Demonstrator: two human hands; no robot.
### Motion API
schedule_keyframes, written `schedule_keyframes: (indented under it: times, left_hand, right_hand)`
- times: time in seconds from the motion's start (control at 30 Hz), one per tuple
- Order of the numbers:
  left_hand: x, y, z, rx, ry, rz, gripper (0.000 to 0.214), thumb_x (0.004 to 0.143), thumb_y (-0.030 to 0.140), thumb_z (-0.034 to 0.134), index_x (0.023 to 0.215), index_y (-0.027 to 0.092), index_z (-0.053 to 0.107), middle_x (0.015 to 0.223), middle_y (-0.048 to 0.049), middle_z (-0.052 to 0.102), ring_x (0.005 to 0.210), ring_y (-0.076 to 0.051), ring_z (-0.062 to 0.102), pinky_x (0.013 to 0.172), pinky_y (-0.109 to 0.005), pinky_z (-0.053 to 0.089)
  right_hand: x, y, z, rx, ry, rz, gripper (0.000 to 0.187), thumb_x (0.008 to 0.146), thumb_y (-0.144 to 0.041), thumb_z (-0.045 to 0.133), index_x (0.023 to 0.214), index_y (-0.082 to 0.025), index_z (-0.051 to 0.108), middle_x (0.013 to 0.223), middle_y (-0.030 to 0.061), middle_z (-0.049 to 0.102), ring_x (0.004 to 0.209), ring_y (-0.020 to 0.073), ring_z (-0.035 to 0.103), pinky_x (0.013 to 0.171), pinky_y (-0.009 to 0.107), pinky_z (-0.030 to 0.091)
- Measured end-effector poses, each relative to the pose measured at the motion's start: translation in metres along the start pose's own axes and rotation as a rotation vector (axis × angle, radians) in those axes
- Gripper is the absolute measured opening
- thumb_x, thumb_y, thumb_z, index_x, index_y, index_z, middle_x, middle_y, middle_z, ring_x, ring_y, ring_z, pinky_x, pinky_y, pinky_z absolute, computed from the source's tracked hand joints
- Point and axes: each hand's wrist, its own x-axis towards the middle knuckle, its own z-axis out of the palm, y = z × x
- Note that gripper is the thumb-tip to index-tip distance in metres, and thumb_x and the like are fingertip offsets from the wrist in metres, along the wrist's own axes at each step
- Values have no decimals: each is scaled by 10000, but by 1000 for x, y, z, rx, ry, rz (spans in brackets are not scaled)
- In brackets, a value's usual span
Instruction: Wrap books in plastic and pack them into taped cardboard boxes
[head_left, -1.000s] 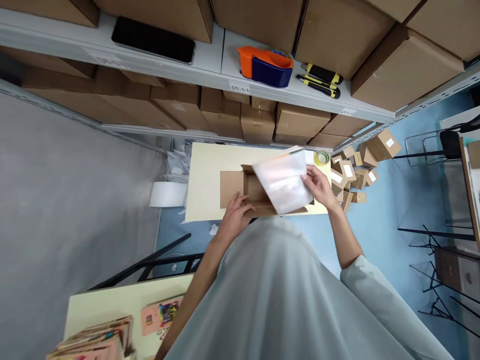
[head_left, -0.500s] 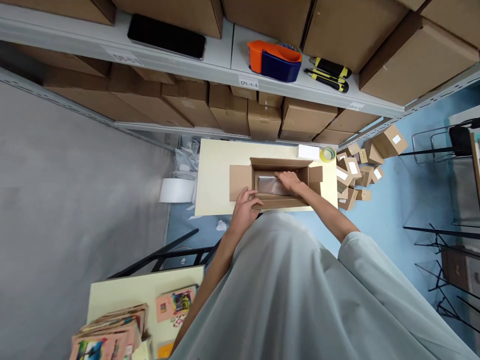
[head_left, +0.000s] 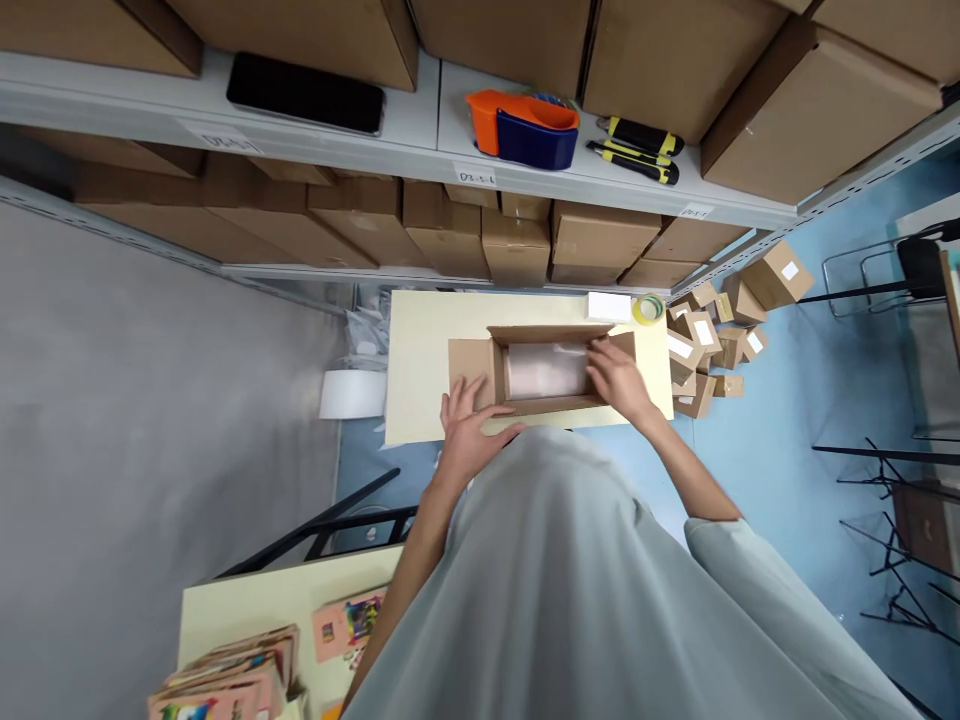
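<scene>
Fingers (head_left: 456, 398) of the left grip (head_left: 466, 430) lie spread and flat, released, pressing on the near left corner of an open carton (head_left: 540, 407) where its left flap (head_left: 469, 362) folds outward. The right grip (head_left: 619, 380) is at the carton's right end, with its fingers curled over the end wall. I cannot tell whether it clasps the wall or only rests against it. Between the two, a pale, clear-wrapped packet (head_left: 544, 370) lies flat on the carton's bottom, filling most of it.

The carton sits along the near edge of the cream counter (head_left: 416, 340), a little toward the right. To my eye, what matters for this work is a steady downward press from the left side, so that the carton does not slide along that edge. The packet looks soft and slippery, so it is better smoothed level than pushed at one corner, and the flaps are better kept folded outward.

At the counter's far right corner are a small white box (head_left: 609, 305) and a tape roll (head_left: 645, 310). Small cartons (head_left: 705, 345) are heaped on the blue floor (head_left: 780, 400) just beyond the right edge, and a paper roll (head_left: 352, 393) lies off the left edge. Above, a shelf (head_left: 420, 140) carries a phone (head_left: 304, 92), a tape dispenser (head_left: 525, 130) and two knives (head_left: 637, 150). A second counter (head_left: 225, 610) at the near left holds picture cards (head_left: 349, 622).
</scene>
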Motion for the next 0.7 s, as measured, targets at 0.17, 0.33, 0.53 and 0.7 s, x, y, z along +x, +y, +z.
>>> schedule_keyframes:
  times: [0.17, 0.33, 0.53, 0.7]
  left_hand:
    - [6, -17, -3, -133, 216, -293, 476, 1010, 539, 679, 1380, 239, 682, 1626, -177, 535, 1603, -338, 443, 1292, -550, 441]
    - [14, -27, 10, -287, 154, -507, 867, 871, 544, 830, 1566, 183, 458, 1491, -207, 613, 1317, -311, 678, 1045, -461, 650]
    - [-2, 9, 7, -68, 141, -258, 743, 901, 412, 767, 1573, 220, 516, 1452, -179, 579, 1293, -328, 662, 1063, -504, 638]
    - [-9, 29, 12, 61, -61, -28, 474, 1053, 356, 547, 1505, 228, 617, 1406, -154, 690, 1377, -340, 629, 1211, -538, 511]
  right_hand:
    - [-34, 46, -24, 255, 426, 408, 763, 1004, -660, 644, 1568, -155, 550, 1531, 268, 611, 1355, 397, 647, 1122, 633, 564]
    - [-27, 50, -18, 550, 370, 420, 638, 959, -651, 666, 1387, -179, 680, 1249, 174, 762, 966, 269, 758, 829, 451, 665]
    - [-19, 25, -16, 634, 277, 233, 416, 1003, -525, 650, 1265, -225, 768, 1306, 123, 745, 927, 208, 748, 786, 365, 646]
    - [-6, 22, -1, 548, 30, 77, 374, 1045, -404, 596, 1310, -207, 772, 1460, 143, 702, 1136, 243, 761, 1015, 422, 638]
